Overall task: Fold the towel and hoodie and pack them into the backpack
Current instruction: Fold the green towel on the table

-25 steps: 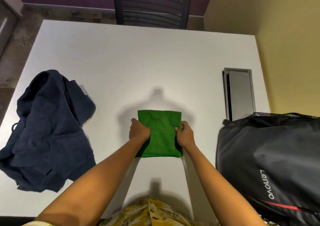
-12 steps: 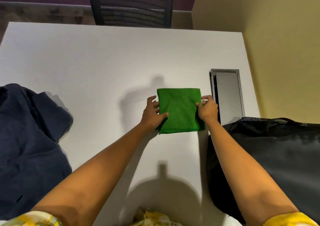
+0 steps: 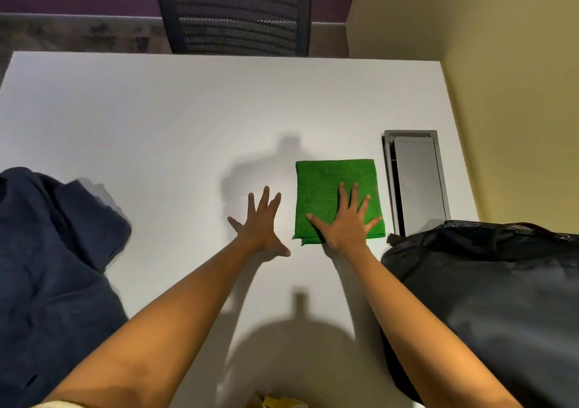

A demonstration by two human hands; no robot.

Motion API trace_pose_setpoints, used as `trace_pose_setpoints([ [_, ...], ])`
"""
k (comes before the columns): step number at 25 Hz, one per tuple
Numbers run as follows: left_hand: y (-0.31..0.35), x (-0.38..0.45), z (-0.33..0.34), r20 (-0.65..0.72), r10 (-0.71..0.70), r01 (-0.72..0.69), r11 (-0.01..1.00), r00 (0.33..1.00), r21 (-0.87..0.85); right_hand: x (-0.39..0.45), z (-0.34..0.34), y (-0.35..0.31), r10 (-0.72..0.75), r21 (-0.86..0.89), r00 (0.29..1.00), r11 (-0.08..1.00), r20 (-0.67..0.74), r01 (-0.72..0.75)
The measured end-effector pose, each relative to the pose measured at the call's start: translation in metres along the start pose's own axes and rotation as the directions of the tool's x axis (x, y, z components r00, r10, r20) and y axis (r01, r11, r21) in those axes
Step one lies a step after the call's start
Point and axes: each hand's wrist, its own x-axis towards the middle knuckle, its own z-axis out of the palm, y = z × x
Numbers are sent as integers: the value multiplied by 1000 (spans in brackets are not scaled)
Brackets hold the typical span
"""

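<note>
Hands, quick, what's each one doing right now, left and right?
Left hand: open, fingers spread, holding nothing, over the table beside the towel.
Right hand: open, fingers spread flat, pressing on the folded green towel.

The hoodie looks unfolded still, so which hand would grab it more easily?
Probably the left hand: it is free, open, nearer the hoodie. The right hand lies flat on the towel.

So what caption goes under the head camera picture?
Right hand flat on the folded towel, left hand open beside it, hoodie and backpack waiting.
</note>
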Motion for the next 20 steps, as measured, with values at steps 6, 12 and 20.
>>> trace_pose_setpoints([
  [6, -3, -7, -2, 18, 13, -15, 996, 1000, 84, 8, -3, 5, 59, -53, 985, 997, 162, -51],
  [12, -6, -5, -1, 10, 22, -23, 995, 1000, 99, 33, -23, 8, 102, -56, 976, 994, 190, -93],
  [20, -10, -6, 2, 4, 48, -48, 993, 999, 105, 34, -20, 10, 100, -88, 983, 992, 152, -88],
])
